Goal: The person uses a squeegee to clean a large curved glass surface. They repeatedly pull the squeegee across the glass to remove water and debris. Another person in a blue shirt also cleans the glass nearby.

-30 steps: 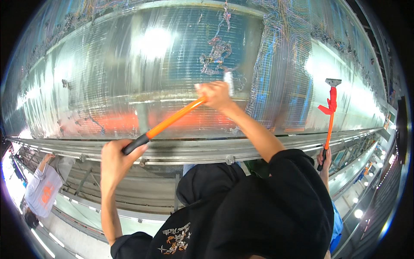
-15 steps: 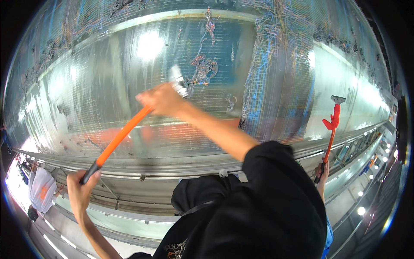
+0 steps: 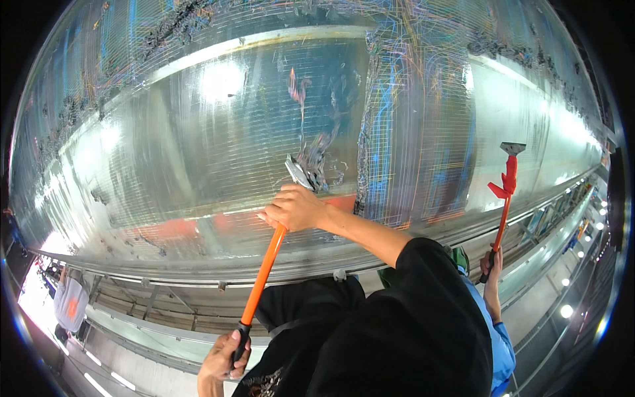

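A long-handled scraper (image 3: 263, 272) with an orange shaft slants across the wet, shiny panel surface (image 3: 165, 142). My right hand (image 3: 296, 208) is closed round the shaft just below its metal blade (image 3: 299, 173). Lower down, my left hand (image 3: 223, 357) wraps round the black grip at the shaft's end. The blade rests beside a crumpled clump of dark, greyish residue (image 3: 320, 161), seemingly touching it. A thin pinkish strip (image 3: 299, 87) trails farther up the panel.
At right, a co-worker's hand (image 3: 491, 263) holds a red scraper (image 3: 508, 177) over the same surface. Coloured scratch-like streaks (image 3: 417, 132) and dark flakes cover other parts. A metal rail (image 3: 165, 272) runs along the near edge. Another person (image 3: 71, 303) is at far left.
The scraper blade has come nearer to me and slightly right, with residue bunched beside it. My left hand has moved right and lower, so the shaft stands steeper.
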Demonstrator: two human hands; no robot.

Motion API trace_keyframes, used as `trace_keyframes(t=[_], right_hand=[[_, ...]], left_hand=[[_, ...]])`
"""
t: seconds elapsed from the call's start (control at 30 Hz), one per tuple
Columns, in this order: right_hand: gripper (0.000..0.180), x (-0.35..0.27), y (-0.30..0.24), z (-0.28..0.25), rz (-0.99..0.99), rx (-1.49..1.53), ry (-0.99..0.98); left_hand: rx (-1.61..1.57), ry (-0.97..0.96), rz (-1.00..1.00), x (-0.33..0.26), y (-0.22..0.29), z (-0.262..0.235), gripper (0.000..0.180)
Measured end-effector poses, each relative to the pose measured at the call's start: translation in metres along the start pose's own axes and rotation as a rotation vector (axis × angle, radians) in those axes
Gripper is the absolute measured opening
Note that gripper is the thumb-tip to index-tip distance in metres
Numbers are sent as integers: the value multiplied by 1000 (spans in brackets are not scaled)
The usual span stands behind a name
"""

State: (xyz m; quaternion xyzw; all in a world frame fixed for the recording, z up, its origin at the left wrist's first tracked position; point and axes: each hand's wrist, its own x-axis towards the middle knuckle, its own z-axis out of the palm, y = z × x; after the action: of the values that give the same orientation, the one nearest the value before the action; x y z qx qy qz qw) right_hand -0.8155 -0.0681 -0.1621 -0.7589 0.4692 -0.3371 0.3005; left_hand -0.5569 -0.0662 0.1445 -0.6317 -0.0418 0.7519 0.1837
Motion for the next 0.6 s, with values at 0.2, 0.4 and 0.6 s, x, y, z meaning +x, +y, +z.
trace_keyframes(t=[0.2,0.4,0.6], right_hand=[[45,72,113,-92,-62,-151,77],[46,61,50,-93,1,5,50],[41,96,180,-140,-163,-335,196]], left_hand=[[72,-54,224,38,73,49,60],[50,3,11,3,59,89,55],[7,-189,297,60,127,91,55]])
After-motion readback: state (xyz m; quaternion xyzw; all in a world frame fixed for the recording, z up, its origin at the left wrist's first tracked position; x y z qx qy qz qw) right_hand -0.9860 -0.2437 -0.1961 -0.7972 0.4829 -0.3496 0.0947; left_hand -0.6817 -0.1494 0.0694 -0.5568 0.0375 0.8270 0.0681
